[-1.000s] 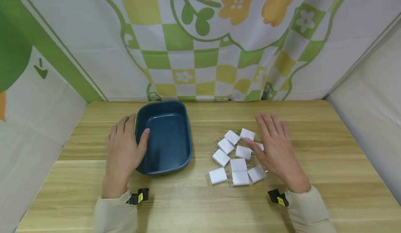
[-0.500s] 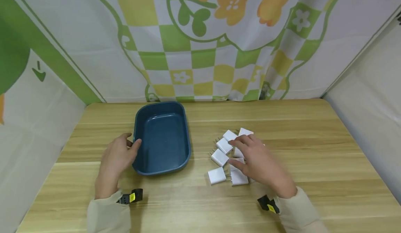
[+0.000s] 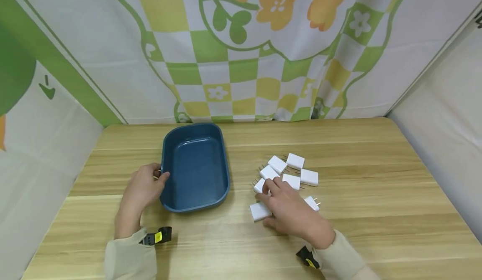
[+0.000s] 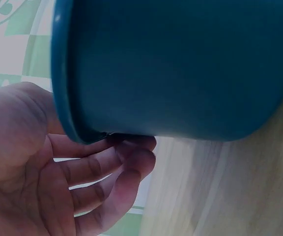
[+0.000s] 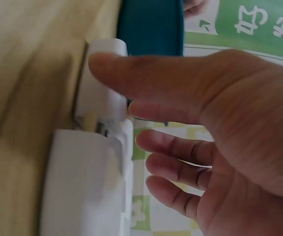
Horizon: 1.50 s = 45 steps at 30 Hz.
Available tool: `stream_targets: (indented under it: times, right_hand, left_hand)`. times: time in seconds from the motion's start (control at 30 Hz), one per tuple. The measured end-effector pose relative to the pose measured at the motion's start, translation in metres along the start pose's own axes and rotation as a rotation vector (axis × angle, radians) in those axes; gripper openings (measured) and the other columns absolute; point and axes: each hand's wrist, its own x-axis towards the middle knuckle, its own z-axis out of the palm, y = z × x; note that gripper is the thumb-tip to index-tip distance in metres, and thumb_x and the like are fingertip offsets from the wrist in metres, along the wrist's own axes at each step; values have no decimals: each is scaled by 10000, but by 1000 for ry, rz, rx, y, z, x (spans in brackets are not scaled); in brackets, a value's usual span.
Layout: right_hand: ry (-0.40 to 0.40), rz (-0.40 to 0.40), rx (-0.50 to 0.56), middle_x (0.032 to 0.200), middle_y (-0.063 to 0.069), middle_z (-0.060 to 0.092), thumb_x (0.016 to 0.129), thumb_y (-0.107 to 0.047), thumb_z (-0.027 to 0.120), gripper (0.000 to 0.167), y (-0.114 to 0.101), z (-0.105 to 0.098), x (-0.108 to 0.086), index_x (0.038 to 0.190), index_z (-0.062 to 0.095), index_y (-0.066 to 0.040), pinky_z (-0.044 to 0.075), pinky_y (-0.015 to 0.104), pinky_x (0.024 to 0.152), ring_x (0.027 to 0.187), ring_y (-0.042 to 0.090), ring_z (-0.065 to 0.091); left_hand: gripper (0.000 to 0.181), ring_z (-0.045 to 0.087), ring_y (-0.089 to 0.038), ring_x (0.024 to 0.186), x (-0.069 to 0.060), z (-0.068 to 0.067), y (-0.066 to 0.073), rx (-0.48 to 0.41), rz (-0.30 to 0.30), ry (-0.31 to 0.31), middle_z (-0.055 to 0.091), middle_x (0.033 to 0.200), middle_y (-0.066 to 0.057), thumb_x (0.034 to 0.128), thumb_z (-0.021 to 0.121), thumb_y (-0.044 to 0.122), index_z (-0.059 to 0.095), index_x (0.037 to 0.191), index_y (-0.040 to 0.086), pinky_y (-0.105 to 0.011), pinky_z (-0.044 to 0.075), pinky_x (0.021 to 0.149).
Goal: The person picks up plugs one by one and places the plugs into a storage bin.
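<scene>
A deep blue rectangular plastic bin (image 3: 199, 171) stands at the left of the table. My left hand (image 3: 141, 188) holds its left rim, thumb at the inside edge and fingers curled against the outer wall (image 4: 171, 73). Several white plug chargers (image 3: 295, 161) with metal prongs lie in a loose cluster to the right. Over the near part of the cluster is my right hand (image 3: 290, 209), its thumb and forefinger on either side of the nearest-left charger (image 3: 259, 211). In the right wrist view the thumb overlaps that charger (image 5: 102, 98); firm contact cannot be told. The hand covers other chargers.
The light wooden table (image 3: 361, 154) carries everything. A curtain with green and yellow checks (image 3: 246, 68) hangs along its back edge, and white cloth walls (image 3: 448, 116) stand at both sides. Each wrist wears a black strap (image 3: 158, 236) with a camera.
My right hand has come left and toward me from the cluster's right side to the near-left charger. My left hand has drawn its fingers in and taken the bin's rim.
</scene>
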Motion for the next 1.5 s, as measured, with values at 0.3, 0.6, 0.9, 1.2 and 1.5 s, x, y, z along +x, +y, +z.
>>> stream_targets:
  times: [0.3, 0.6, 0.9, 1.2, 1.5]
  right_hand:
    - [9, -24, -75, 977, 24, 520, 711, -182, 899, 318, -5, 10, 1, 957, 717, -97, 445, 383, 858, 902, 215, 451]
    - [-35, -13, 14, 998, 0, 587, 729, -189, 880, 314, -6, -6, -5, 977, 708, -100, 476, 354, 833, 921, 185, 516]
    - [-101, 63, 236, 1034, -41, 628, 776, -163, 863, 353, 2, -39, -17, 1073, 679, -114, 499, 293, 753, 892, 106, 559]
    - [12, 88, 304, 1067, -65, 612, 780, -211, 896, 425, 10, -53, -19, 1120, 652, -132, 516, 300, 803, 930, 103, 577]
    - [53, 73, 352, 977, -50, 479, 785, -227, 895, 450, 12, -52, -18, 1160, 704, -67, 472, 232, 706, 797, 102, 510]
  left_hand:
    - [411, 653, -415, 979, -1, 1, 2, -23, -5, -51, 663, 1082, -289, 1015, 580, 150, 557, 1272, -170, -491, 541, 752]
    - [404, 669, -365, 912, -2, 4, 9, -22, 58, -126, 676, 1035, -282, 976, 630, 104, 552, 1237, -194, -468, 556, 728]
    - [386, 676, -293, 841, -3, 11, 24, -41, 135, -176, 698, 968, -227, 956, 661, 97, 563, 1207, -180, -425, 558, 685]
    - [313, 633, -215, 714, -5, 16, 35, -42, 173, -204, 701, 854, -148, 931, 699, 100, 615, 1110, -144, -367, 531, 616]
    - [267, 558, -161, 606, -8, 19, 42, -56, 203, -229, 689, 767, -80, 918, 721, 108, 649, 1036, -120, -324, 475, 555]
